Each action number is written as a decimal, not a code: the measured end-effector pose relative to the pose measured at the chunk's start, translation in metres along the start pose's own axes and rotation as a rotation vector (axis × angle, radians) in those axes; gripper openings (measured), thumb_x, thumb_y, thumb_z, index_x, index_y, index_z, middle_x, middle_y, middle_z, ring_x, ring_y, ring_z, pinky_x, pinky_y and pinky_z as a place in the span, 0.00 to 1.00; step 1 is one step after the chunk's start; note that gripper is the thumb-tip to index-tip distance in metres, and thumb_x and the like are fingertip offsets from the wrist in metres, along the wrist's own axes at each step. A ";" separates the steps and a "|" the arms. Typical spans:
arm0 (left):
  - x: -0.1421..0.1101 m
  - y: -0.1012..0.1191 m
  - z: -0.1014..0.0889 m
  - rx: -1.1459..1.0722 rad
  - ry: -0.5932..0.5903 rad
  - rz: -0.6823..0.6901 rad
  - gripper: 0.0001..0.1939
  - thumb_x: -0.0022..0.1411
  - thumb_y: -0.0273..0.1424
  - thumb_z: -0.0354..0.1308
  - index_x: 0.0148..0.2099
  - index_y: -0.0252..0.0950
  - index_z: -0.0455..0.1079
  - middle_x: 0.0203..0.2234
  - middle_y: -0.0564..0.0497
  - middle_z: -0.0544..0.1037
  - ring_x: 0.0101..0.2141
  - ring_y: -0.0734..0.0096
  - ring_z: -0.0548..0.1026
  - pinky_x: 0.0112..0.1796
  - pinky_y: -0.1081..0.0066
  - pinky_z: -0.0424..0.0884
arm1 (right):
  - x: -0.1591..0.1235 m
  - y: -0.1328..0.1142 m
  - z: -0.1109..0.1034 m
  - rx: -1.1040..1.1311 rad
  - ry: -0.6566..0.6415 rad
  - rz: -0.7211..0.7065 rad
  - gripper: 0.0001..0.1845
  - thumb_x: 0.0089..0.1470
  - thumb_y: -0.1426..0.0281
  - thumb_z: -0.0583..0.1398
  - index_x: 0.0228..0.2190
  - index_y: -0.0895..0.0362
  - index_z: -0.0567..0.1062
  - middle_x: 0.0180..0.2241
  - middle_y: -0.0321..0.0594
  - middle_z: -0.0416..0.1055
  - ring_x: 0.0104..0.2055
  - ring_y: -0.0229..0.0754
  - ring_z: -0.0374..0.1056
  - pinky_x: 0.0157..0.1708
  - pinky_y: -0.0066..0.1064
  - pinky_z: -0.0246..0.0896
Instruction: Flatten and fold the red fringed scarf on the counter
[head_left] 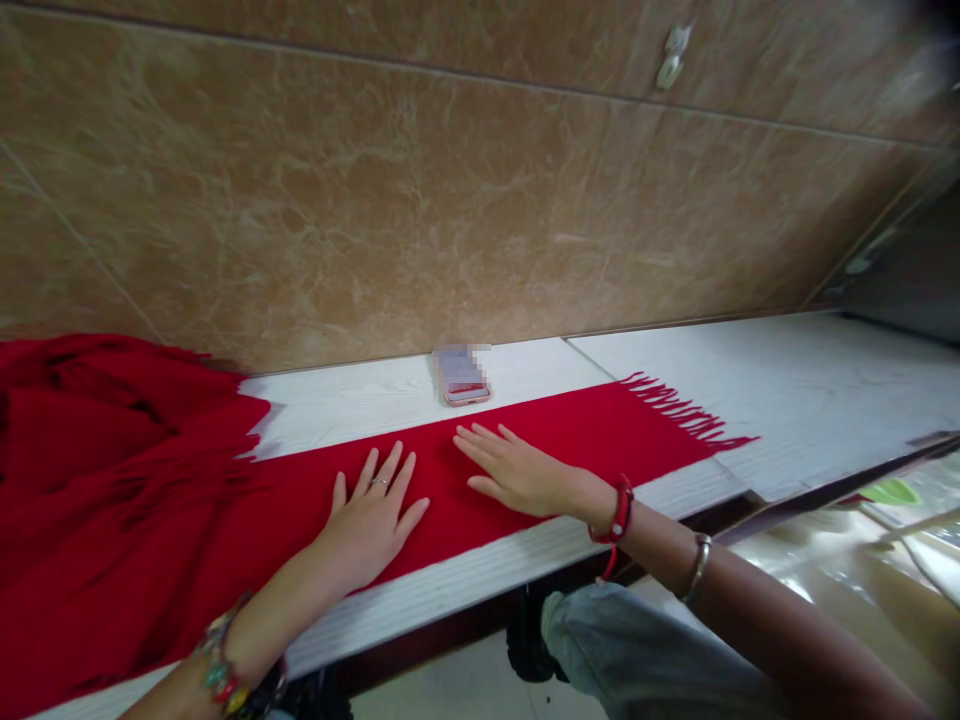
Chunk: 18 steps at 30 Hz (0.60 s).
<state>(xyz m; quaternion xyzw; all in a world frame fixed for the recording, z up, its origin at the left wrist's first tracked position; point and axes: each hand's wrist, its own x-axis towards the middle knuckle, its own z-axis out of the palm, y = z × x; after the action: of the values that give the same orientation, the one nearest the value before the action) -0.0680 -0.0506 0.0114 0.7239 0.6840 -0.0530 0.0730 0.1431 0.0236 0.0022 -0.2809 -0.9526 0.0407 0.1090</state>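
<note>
A long red scarf (pixel 577 420) lies flat along the white table, its fringe spread out at the right end. Resting on the cloth, my left hand (pixel 367 530) has its fingers spread and a ring on one of them. My right hand (pixel 517 470) lies palm down on the scarf a little farther right, fingers stretched out and pointing left. Neither hand grips anything. Bunched red fabric (pixel 90 470) with fringes is heaped at the left, overlapping the flat part; where one piece ends and another begins I cannot tell.
Beyond the scarf, a phone (pixel 466 380) lies on the white table (pixel 787 370) near the brown marbled wall (pixel 420 200). The table's front edge runs close below my hands. At the lower right, a green item (pixel 892 492) sits past the table among shiny clear material.
</note>
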 end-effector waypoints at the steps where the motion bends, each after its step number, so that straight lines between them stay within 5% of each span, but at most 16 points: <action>1: -0.001 0.001 0.001 0.006 -0.014 -0.005 0.30 0.61 0.43 0.35 0.63 0.39 0.37 0.61 0.52 0.35 0.60 0.54 0.35 0.53 0.43 0.41 | -0.001 -0.005 0.001 0.015 -0.022 -0.010 0.28 0.59 0.59 0.41 0.58 0.56 0.48 0.60 0.44 0.46 0.61 0.45 0.39 0.57 0.46 0.38; 4: -0.003 -0.004 0.002 0.041 -0.030 -0.017 0.29 0.61 0.39 0.36 0.63 0.40 0.38 0.61 0.53 0.38 0.60 0.54 0.36 0.52 0.42 0.41 | -0.017 0.010 0.001 0.010 -0.057 0.050 0.28 0.59 0.59 0.41 0.58 0.55 0.48 0.60 0.42 0.45 0.61 0.45 0.39 0.57 0.46 0.37; 9: -0.001 -0.009 0.000 0.103 -0.070 -0.034 0.29 0.61 0.36 0.36 0.63 0.39 0.38 0.61 0.52 0.38 0.60 0.53 0.38 0.51 0.41 0.44 | -0.065 0.095 -0.008 -0.076 -0.101 0.332 0.28 0.59 0.59 0.39 0.58 0.55 0.47 0.60 0.43 0.43 0.61 0.45 0.38 0.56 0.48 0.37; 14: 0.007 0.009 -0.012 0.185 -0.099 -0.096 0.30 0.60 0.38 0.37 0.62 0.32 0.43 0.61 0.44 0.42 0.59 0.47 0.43 0.49 0.40 0.48 | -0.122 0.175 -0.018 -0.175 -0.079 0.632 0.27 0.59 0.64 0.39 0.58 0.60 0.50 0.60 0.47 0.45 0.61 0.44 0.39 0.56 0.46 0.39; 18: 0.015 0.029 -0.022 0.226 -0.073 -0.141 0.30 0.61 0.40 0.36 0.61 0.30 0.48 0.58 0.34 0.51 0.57 0.45 0.48 0.47 0.43 0.53 | -0.152 0.206 -0.019 -0.223 0.025 0.736 0.26 0.58 0.65 0.40 0.56 0.60 0.54 0.58 0.48 0.50 0.60 0.45 0.44 0.56 0.44 0.43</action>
<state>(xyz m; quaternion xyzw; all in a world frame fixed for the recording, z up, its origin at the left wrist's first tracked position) -0.0384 -0.0330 0.0315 0.6752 0.7197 -0.1611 0.0121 0.3806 0.1136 -0.0357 -0.6146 -0.7853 -0.0302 0.0675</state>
